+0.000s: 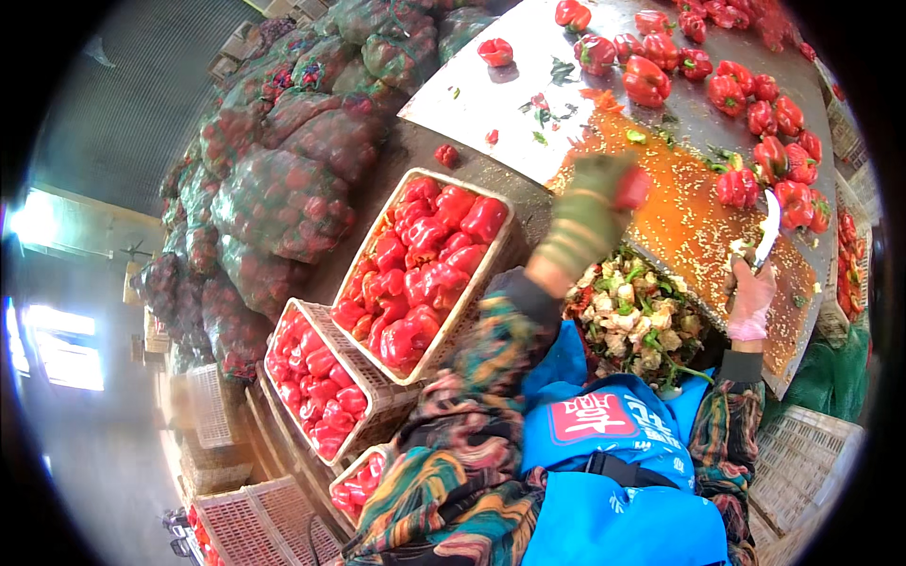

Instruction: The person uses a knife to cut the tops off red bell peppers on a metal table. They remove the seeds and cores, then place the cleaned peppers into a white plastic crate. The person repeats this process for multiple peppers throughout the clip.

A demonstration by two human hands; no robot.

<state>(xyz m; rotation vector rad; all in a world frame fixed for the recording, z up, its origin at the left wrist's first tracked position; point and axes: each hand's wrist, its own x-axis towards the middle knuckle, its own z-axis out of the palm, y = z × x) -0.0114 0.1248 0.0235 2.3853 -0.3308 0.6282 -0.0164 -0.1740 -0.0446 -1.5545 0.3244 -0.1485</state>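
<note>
My left hand (591, 205), in a green striped glove and blurred by motion, is over the near left edge of the metal table. At its fingers is a blurred red bell pepper (632, 188). My right hand (750, 297), in a pale pink glove, grips a knife (769, 226) with a curved, light blade pointing away from me. A pale bit of pepper core (740, 247) shows by the right fingers. Between my hands, an orange-stained board (672, 205) is scattered with seeds. Below its near edge lies a heap of pepper cores and stems (630, 304).
Whole red bell peppers (646, 81) are spread over the metal table (488, 106). On my left stand a plastic crate (417, 383) of red peppers and a second filled crate (297, 304). Full mesh sacks (283, 198) are piled behind them. An upturned crate (807, 460) stands at right.
</note>
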